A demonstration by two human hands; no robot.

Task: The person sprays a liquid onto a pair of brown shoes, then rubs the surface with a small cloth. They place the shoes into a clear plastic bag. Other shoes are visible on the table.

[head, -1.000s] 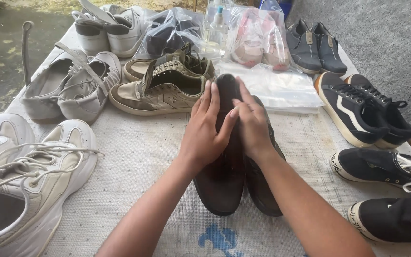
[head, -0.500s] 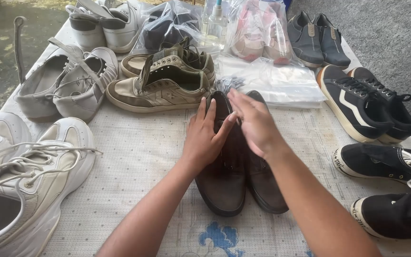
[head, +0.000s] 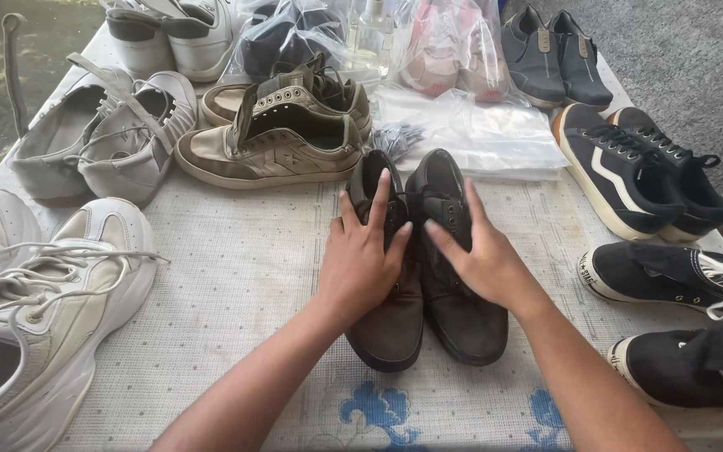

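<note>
At the middle of the counter [head: 236, 276], on its pale woven cover, a pair of dark brown shoes [head: 424, 276] lies side by side and touching — toes toward the person, heel openings toward the far edge, each long axis running near-to-far with a slight lean. The left hand [head: 367, 255] lies flat over the upper of the left shoe, fingers spread and pointing away, pressing rather than gripping. The right hand [head: 480, 255] rests on the right shoe the same way, palm down, fingers loosely open over the laces, closed around nothing. Just beyond the heels sits a pair of olive and tan sneakers [head: 274, 138], with clear plastic bags [head: 479, 134] beside them. On the left stand white sneakers [head: 52, 301] and a grey pair [head: 102, 138] — on the right, black shoes with a white stripe [head: 629, 176] and black canvas sneakers [head: 679, 285] near the counter's edge.
</note>
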